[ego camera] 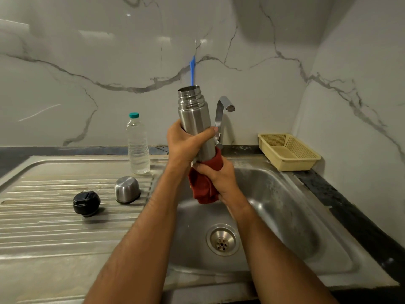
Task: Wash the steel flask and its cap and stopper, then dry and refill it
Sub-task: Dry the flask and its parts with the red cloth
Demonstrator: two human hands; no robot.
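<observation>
Drying: open-mouthed cylindrical steel flask (194,119), held nearly upright above the stainless sink basin (285,205).
Left hand (186,141) grasps the flask's middle; right hand (215,174) clutches a red cloth (202,189) around its base. Domed steel cap (127,189) and black round stopper (86,203) lie apart on the ribbed drainboard (54,227) (clear plastic water bottle (138,145) behind).

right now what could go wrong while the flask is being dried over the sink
The flask is held open-mouthed and tilted by the left hand alone above the basin; a wet slip could drop it. The right hand wraps the red cloth only round its base, so upper parts may stay damp.
</observation>
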